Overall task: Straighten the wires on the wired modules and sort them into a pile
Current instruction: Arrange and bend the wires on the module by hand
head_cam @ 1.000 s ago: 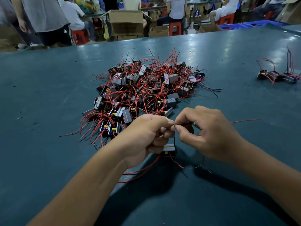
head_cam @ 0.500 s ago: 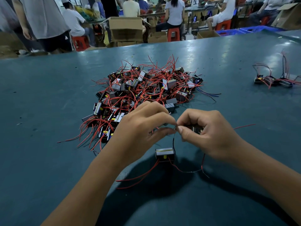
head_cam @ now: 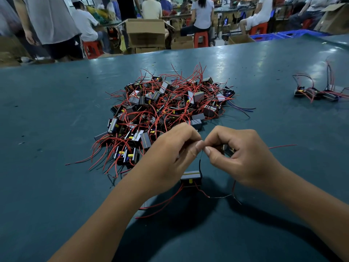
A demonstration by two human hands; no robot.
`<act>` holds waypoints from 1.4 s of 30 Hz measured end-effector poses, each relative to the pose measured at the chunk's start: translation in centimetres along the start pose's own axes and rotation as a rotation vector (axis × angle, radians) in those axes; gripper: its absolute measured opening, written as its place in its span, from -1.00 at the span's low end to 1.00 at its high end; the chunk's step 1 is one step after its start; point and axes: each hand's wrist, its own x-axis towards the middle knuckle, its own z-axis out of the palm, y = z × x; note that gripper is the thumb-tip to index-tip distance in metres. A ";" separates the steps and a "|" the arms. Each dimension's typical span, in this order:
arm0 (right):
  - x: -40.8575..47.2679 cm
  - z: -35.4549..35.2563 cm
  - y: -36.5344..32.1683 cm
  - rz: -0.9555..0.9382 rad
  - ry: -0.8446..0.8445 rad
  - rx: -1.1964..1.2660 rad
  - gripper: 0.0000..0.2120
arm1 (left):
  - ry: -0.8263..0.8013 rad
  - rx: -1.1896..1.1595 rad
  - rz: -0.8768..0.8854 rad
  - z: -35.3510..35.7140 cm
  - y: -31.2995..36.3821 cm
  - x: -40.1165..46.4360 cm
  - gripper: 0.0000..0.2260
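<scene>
Teal worktop point(head_cam: 56, 120) stretches toward a busy workshop of seated people and cardboard boxes. At its left-centre lies the tangled heap of modules point(head_cam: 166, 110). Nearer, the left hand point(head_cam: 170, 157) pinches a thin black wire point(head_cam: 200, 163) at its fingertips, and a module point(head_cam: 190, 178) hangs from it just above the surface. The right hand point(head_cam: 243, 157) pinches the same wire beside it, another module seemingly tucked in its palm. Drawing the wire slowly between firm fingers should straighten it without straining the joint. Far right sits a small sorted group point(head_cam: 317, 93)
</scene>
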 end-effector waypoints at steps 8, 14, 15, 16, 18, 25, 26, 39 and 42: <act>-0.3 1.0 -0.6 -0.035 0.096 -0.070 -0.94 | -0.081 -0.619 -0.379 0.2 0.1 0.0 -0.82; 0.1 0.9 0.1 0.135 0.134 0.095 -0.92 | -0.081 -0.562 -0.361 0.9 -0.9 -0.1 -0.86; 0.1 0.9 0.1 0.141 0.122 0.102 -0.92 | -0.083 -0.539 -0.354 1.0 -1.0 -0.2 -0.90; 0.1 0.9 0.2 0.143 0.108 0.110 -0.91 | -0.080 -0.525 -0.345 1.2 -1.1 -0.2 -0.93; 0.1 0.6 0.4 0.151 0.074 0.130 -0.89 | -0.061 -0.526 -0.346 1.2 -1.1 -0.3 -0.92; 0.6 -0.9 1.2 0.137 -0.014 0.060 -0.88 | -0.024 -0.514 -0.317 0.4 -1.6 -0.4 -0.88; 0.7 -1.0 1.3 0.140 -0.024 0.064 -0.88 | -0.024 -0.499 -0.318 0.4 -1.7 -0.4 -0.88; 1.5 -5.4 2.3 0.256 -0.189 -0.128 -0.66 | 0.082 -0.371 -0.316 -1.5 -1.2 -0.1 -0.82; 1.2 -6.2 2.2 0.319 -0.497 -0.153 -0.71 | -0.109 -0.329 -0.309 -3.1 -1.1 -0.3 -0.77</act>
